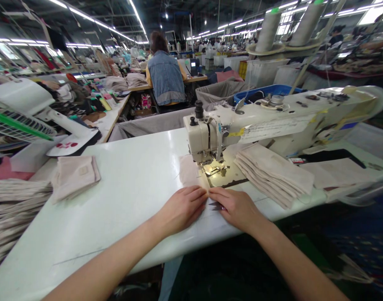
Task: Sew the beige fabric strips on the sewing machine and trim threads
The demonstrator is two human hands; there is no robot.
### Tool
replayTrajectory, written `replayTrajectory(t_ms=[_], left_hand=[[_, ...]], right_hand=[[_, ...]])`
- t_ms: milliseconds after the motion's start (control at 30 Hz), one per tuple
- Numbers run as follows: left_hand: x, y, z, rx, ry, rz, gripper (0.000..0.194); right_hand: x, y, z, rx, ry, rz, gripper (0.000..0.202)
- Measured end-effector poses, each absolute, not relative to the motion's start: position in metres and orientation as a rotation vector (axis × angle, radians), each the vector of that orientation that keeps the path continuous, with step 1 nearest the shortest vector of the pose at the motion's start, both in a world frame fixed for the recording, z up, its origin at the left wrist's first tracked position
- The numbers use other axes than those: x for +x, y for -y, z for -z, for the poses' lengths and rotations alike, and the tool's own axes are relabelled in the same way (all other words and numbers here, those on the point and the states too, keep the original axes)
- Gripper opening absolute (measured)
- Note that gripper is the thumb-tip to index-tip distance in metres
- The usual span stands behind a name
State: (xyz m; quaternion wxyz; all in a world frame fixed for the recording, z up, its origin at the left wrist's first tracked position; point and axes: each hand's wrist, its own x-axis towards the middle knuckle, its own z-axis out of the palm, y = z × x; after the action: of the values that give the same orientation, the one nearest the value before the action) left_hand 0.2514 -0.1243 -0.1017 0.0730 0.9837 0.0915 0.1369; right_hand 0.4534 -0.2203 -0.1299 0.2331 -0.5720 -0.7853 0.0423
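Note:
A beige fabric piece (189, 171) lies on the white table at the needle area of a sewing machine (206, 140), partly under its presser foot (214, 169). My left hand (185, 207) has its fingers together on the near edge of this piece. My right hand (238, 207) meets it there, thumb and forefinger pinched at the same edge. Small thread snips (217, 206) are tucked in my right palm, blades pointing left. The fingertips of both hands almost touch, and the fabric between them is mostly hidden.
Folded beige pieces (273, 173) are stacked right of the needle, and a smaller stack (75, 175) lies left. More cloth (15, 213) is piled at the far left beside a fan (21, 108). Grey thread cones (268, 31) stand behind. A person in a denim vest (166, 77) sits ahead.

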Motion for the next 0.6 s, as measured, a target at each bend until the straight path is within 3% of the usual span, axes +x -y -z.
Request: replayTrajectory(t_ms=[333, 500, 600], left_hand=[[0.252, 0.105, 0.102, 2.945, -0.307, -0.362, 0.03], [0.253, 0.094, 0.104, 2.974, -0.294, -0.403, 0.031], [0.256, 0.089, 0.102, 2.974, -0.284, -0.428, 0.03]], right_hand=[[0.48, 0.233, 0.099, -1.755, 1.845, 0.177, 0.034], [0.525, 0.247, 0.08, -2.062, 1.448, 0.521, 0.025], [0.546, 0.251, 0.075, -2.272, 1.393, 0.539, 0.025]])
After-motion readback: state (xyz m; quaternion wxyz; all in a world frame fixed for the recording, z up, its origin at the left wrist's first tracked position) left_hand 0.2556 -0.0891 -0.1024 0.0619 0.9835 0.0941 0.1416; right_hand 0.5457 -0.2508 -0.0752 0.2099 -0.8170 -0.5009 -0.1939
